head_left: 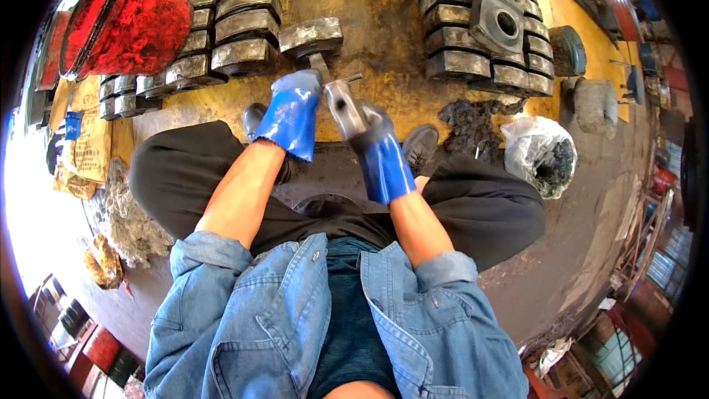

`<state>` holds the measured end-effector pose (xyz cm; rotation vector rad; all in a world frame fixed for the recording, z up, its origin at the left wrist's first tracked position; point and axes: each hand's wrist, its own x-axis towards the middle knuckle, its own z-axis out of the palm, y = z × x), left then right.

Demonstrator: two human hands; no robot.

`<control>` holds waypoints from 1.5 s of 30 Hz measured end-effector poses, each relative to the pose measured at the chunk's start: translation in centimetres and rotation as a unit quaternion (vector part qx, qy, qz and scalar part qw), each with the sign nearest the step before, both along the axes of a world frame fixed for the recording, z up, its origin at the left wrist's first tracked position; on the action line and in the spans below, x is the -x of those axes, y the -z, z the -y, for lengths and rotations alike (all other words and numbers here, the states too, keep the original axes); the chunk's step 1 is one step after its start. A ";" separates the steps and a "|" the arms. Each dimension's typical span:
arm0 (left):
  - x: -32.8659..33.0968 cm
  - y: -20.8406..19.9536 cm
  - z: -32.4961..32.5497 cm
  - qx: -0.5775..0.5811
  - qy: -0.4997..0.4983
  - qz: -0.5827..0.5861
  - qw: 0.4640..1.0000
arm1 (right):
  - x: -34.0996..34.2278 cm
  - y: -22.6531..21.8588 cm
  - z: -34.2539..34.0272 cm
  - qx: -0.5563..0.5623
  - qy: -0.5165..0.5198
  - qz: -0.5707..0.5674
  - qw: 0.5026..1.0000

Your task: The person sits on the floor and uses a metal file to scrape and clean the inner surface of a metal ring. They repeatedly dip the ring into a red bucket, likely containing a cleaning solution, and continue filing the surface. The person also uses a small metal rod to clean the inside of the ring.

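My left hand (297,103), in a blue rubber glove worn grey at the fingers, is closed on a narrow flat metal strip (320,66). The strip's far end meets the near edge of a curved, rust-stained metal block (311,36); whether they touch, I cannot tell. My right hand (374,144), gloved alike, grips a grey metal tool (344,109) with a rounded body, a dark opening in its side and a thin rod near its far end. Its exact kind is unclear. The tool stands just right of my left fingers, over the stained yellow surface (354,0).
Rows of curved metal blocks (247,22) stand at left and more blocks (458,29) at right, two with round holes on top. A red bucket (136,22) tilts at far left. Right of my knee are dark shreds (473,125) and a plastic-lined container (543,151).
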<state>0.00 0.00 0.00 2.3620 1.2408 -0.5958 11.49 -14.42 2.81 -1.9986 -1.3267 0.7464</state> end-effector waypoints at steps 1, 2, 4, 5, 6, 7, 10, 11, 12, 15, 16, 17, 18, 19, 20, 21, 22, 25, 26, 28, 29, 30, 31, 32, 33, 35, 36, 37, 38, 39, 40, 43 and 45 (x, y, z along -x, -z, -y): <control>-0.3 0.1 0.7 -0.012 -0.012 0.017 1.000 | 0.0 0.4 0.4 0.146 0.048 0.026 0.988; -0.5 0.2 1.3 -0.025 -0.024 0.033 0.999 | -0.4 1.3 1.8 0.113 0.053 0.002 0.992; -1.1 0.3 -2.3 -0.054 -0.025 0.046 0.997 | -1.1 2.0 -1.9 0.049 0.043 0.012 0.998; -0.4 0.0 -1.2 -0.034 -0.027 0.038 0.998 | -0.5 1.0 -1.0 0.036 0.031 0.005 0.999; 0.1 -3.4 0.5 -0.024 -0.026 0.064 0.997 | 0.1 -3.2 0.2 0.002 0.026 -0.043 0.999; -0.4 -3.2 0.3 -0.028 -0.006 0.038 0.999 | -0.1 -1.2 0.5 -0.002 0.026 -0.038 0.999; -1.0 -1.4 -0.7 0.035 -0.024 0.001 0.999 | -1.1 2.6 1.2 -0.191 -0.019 -0.026 0.981; -1.1 -1.1 -0.4 -0.005 -0.022 0.026 0.999 | -1.6 5.1 1.1 -0.102 0.021 -0.074 0.992; -1.1 -1.2 -0.3 -0.001 -0.026 0.008 1.000 | -1.3 4.9 0.2 -0.012 0.059 -0.117 0.991; -0.7 -1.1 -0.3 -0.007 -0.020 -0.002 1.000 | -1.5 2.5 0.0 0.065 0.074 0.016 0.995; 0.0 -0.8 0.1 -0.013 -0.011 0.003 1.000 | -1.2 0.4 -0.3 0.003 0.063 -0.004 0.998; -0.3 -1.6 0.2 -0.015 -0.016 0.008 1.000 | -1.2 -1.0 0.4 -0.054 0.060 -0.017 0.997; -0.3 -1.1 0.2 -0.012 -0.029 0.016 0.999 | -1.6 -1.2 0.8 -0.190 0.006 0.002 0.982; -0.9 -0.8 -0.1 -0.013 -0.039 0.028 0.999 | -1.3 1.2 1.3 -0.216 0.076 -0.159 0.960; -1.5 -1.4 0.1 -0.019 -0.011 0.026 0.999 | -1.2 3.6 1.9 -0.259 0.152 -0.306 0.903; -1.2 -1.4 -0.3 -0.021 -0.012 0.024 0.999 | -1.2 2.5 1.4 -0.232 0.103 -0.213 0.944; -1.1 -1.3 -0.4 -0.012 -0.008 0.015 1.000 | -1.4 1.5 1.2 -0.211 0.060 -0.114 0.969; -0.8 0.0 -0.8 -0.003 0.030 -0.024 0.999 | -1.9 3.0 -1.3 0.215 0.062 0.073 0.972; -0.1 1.5 -0.7 -0.024 0.013 -0.012 1.000 | -1.9 2.5 -0.8 0.214 0.059 0.089 0.971; -0.3 1.4 -1.0 -0.037 0.001 -0.002 0.999 | -1.8 1.0 0.0 0.107 0.071 0.051 0.990; 0.0 1.5 -1.4 -0.057 0.007 0.053 0.997 | -1.6 0.3 0.4 0.001 0.080 0.012 0.997; -0.3 1.7 -1.9 -0.070 0.010 0.077 0.995 | -2.1 -0.6 -0.1 -0.030 0.072 0.035 0.996; -0.6 1.7 -2.2 -0.084 0.013 0.101 0.991 | -2.5 -0.3 -0.2 -0.032 0.071 0.038 0.996; -1.0 1.7 -2.3 -0.053 0.006 0.083 0.995 | -3.0 0.4 -0.2 -0.043 0.079 0.031 0.995; -1.4 1.6 -2.3 -0.021 0.003 0.064 0.998 | -3.1 0.6 -0.4 -0.055 0.089 0.024 0.994; -2.5 1.2 -2.0 0.012 -0.009 0.031 0.999 | -4.5 0.1 -0.8 -0.021 0.091 0.031 0.995; -2.4 1.0 -1.7 -0.008 0.001 0.045 0.999 | -5.5 -0.2 -1.2 0.014 0.084 0.062 0.994; -2.0 1.2 -1.3 -0.026 0.009 0.057 0.998 | -6.6 -0.2 -1.4 0.052 0.074 0.091 0.992; -1.7 1.4 -1.5 -0.026 -0.005 0.052 0.998 | -8.3 -0.3 -1.7 0.121 0.024 0.130 0.984; -1.4 1.5 -1.6 -0.027 -0.006 0.050 0.998 | -9.0 -2.7 -3.0 0.220 -0.015 0.232 0.947; -1.3 1.5 -1.6 -0.020 -0.019 0.031 0.999 | -10.2 -4.3 -3.5 0.244 -0.043 0.276 0.929; -1.8 1.2 -1.3 -0.007 -0.033 0.045 0.998 | -15.9 -5.5 -4.2 0.325 -0.180 0.376 0.849; -2.4 -0.1 -0.5 -0.040 -0.038 0.072 0.996 | -21.0 -5.4 -1.6 0.254 -0.159 0.271 0.915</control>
